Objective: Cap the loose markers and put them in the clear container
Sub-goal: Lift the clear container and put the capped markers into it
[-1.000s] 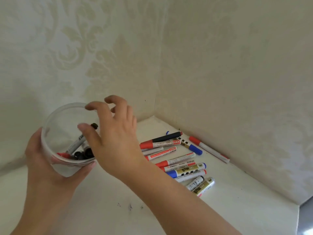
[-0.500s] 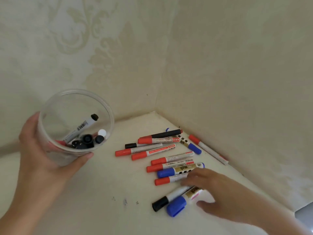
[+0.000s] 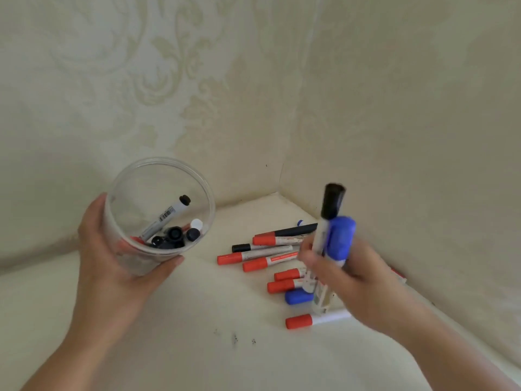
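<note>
The left hand (image 3: 112, 258) is cradling the round clear plastic container (image 3: 159, 210) off the white tabletop (image 3: 197, 320), fingers curled round its wall, thumb along the near side. Several capped markers (image 3: 166, 218) are lying inside it. The right hand (image 3: 346, 277) is gripping two upright markers together: a white marker with a black cap (image 3: 332, 204) and a white marker with a fat blue cap (image 3: 341, 238) (both slightly blurred). More red-, black- and blue-capped markers (image 3: 267, 258) are lying loose on the tabletop by the corner of the patterned cream wall (image 3: 394, 108).
</note>
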